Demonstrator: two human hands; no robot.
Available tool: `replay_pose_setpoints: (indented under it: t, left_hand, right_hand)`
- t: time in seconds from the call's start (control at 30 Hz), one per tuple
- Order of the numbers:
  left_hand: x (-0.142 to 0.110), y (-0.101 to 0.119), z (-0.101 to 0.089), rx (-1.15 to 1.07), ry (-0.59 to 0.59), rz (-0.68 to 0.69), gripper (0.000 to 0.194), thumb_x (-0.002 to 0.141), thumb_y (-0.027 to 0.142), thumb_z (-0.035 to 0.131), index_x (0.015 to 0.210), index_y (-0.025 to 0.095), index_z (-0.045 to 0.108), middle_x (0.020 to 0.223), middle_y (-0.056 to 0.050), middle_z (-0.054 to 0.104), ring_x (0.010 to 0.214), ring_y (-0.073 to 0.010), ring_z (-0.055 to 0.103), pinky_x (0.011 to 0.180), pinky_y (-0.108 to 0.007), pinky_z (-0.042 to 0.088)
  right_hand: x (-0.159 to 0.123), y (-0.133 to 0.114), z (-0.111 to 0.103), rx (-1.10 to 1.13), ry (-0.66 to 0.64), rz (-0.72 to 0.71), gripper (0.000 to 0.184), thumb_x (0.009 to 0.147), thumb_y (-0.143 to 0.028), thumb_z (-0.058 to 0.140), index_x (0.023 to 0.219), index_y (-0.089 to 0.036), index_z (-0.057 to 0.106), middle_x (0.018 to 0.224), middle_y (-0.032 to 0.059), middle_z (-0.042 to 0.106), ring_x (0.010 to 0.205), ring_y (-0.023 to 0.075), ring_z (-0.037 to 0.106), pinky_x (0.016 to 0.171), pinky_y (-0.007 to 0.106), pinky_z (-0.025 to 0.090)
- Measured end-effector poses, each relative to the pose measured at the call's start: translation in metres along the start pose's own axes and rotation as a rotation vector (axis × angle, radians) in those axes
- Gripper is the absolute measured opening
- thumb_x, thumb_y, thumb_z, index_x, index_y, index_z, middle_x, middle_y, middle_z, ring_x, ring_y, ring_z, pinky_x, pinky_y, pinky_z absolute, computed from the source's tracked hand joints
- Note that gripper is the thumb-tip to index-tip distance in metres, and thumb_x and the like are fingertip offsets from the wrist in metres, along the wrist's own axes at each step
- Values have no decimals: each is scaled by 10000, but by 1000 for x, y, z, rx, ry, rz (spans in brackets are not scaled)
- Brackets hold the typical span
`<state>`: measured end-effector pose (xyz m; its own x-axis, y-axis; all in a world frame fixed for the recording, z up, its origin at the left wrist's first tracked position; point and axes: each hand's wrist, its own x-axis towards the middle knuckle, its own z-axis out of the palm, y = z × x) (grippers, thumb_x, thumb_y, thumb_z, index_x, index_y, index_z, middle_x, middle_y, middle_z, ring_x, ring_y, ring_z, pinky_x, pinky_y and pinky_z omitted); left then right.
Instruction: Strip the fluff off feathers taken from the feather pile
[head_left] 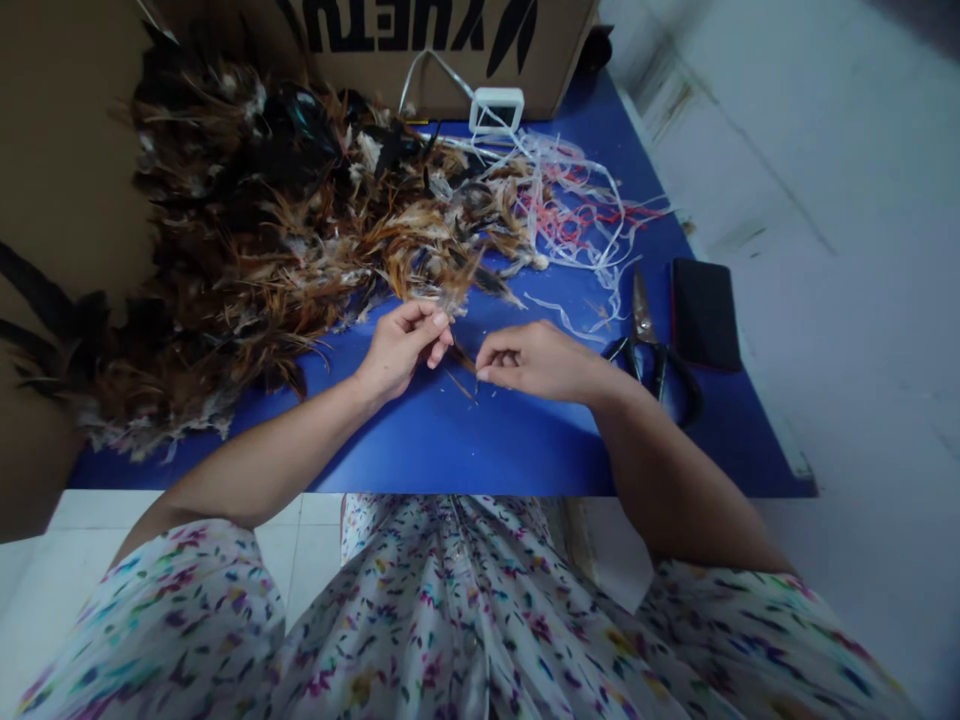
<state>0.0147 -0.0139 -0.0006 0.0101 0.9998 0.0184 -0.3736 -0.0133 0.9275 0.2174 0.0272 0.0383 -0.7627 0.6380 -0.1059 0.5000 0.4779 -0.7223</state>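
- Two hands meet over the blue counter (480, 440).
- Left hand (401, 345) pinches a feather bunch (442, 290) shut, keeping stems aligned.
- Right hand (536, 360) closes its grip on one feather (463, 372), beside the feather pile (285, 230).
- Scissors (649, 345) lie near the right hand, within reach.

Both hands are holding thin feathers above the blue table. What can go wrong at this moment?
1. The left hand and right hand pinch only thin feathers; one could slip or bend.
2. The scissors lie beside the right wrist and could be knocked.
3. The plastic strings touch the feather pile and may tangle.
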Motion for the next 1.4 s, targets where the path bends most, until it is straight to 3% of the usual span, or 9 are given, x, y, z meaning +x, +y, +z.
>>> replay_pose_setpoints:
  t: [0.23,0.47,0.77,1.0,1.13,1.4]
  left_hand:
    - [1,0,-1,-24,59,2,404,681,445,881,736,146,614,607,42,643,418,-36,507,386,-166,373]
    - [0,0,-1,-39,54,-19,396,678,429,886,746,145,619,606,40,642,421,-38,506,385,-169,371]
    - [-2,1,1,-18,31,-61,373,708,426,866,767,148,625,612,38,638,423,-41,505,390,-178,365]
    - [-2,3,2,-48,26,-86,348,729,390,859,760,150,608,610,39,636,422,-44,509,389,-174,366]
    - [-1,3,1,-60,36,-100,327,745,375,851,768,147,619,608,38,637,418,-42,508,388,-172,363]
    - [-1,2,0,-73,28,-89,365,711,401,872,753,147,615,609,36,641,420,-44,510,387,-172,366]
  right_hand:
    - [-3,-22,7,-299,-146,20,69,841,-248,722,846,-181,707,765,6,666,705,136,561,665,263,331]
    - [-4,-23,12,-367,-215,21,35,858,-215,701,836,-188,704,799,14,690,745,152,580,680,267,316]
    - [-2,-28,17,-310,-320,-50,121,827,-108,609,748,-171,675,648,-15,622,578,107,462,612,266,274]
    - [-3,-23,13,-187,-260,-88,126,802,-109,628,695,-174,643,589,-49,571,533,86,468,628,250,319]
    - [-5,-21,7,-153,-204,-98,110,813,-143,621,713,-172,655,650,-21,627,588,101,529,650,256,358]
    - [-6,-9,1,101,38,-39,59,757,-159,635,735,-180,686,668,-19,694,603,99,603,628,237,440]
